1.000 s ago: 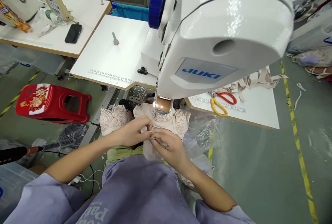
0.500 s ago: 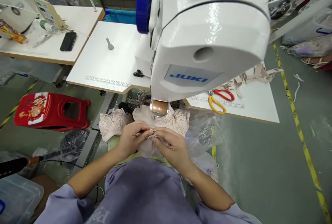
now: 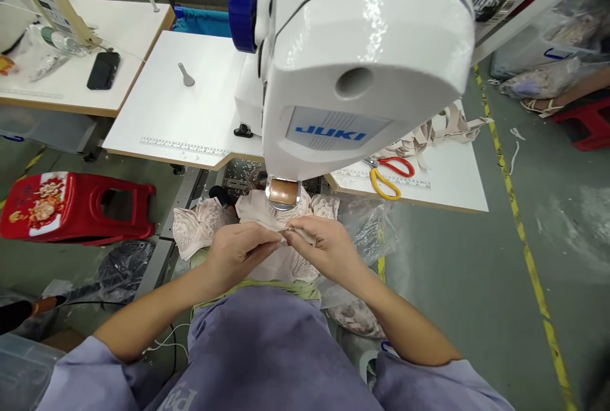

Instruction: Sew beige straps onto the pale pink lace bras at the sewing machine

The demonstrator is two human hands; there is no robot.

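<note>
A beige lace bra (image 3: 203, 227) lies bunched across my lap below the sewing machine's head (image 3: 366, 93), one cup spread to the left. Its pale fabric hangs under and between my hands. My left hand (image 3: 238, 253) is closed, thumb and fingers pinching the fabric edge. Close against it, my right hand (image 3: 328, 249) pinches the same edge, fingertips nearly meeting those of the left. The small detail between the fingertips is too fine to make out. Just beyond the hands sits the machine's lower end with a brown shiny plate (image 3: 283, 193).
Scissors with red and yellow handles (image 3: 386, 188) lie on the right tabletop beside beige straps (image 3: 438, 134). A small grey tool (image 3: 187, 75) rests on the left tabletop. Clear plastic (image 3: 369, 233) hangs right of my lap. A red stool (image 3: 119, 208) stands at left.
The view has shifted, so the machine and tables appear further left and slightly higher. My right hand has moved a little to the right and changed its finger position; both hands still pinch the fabric.
</note>
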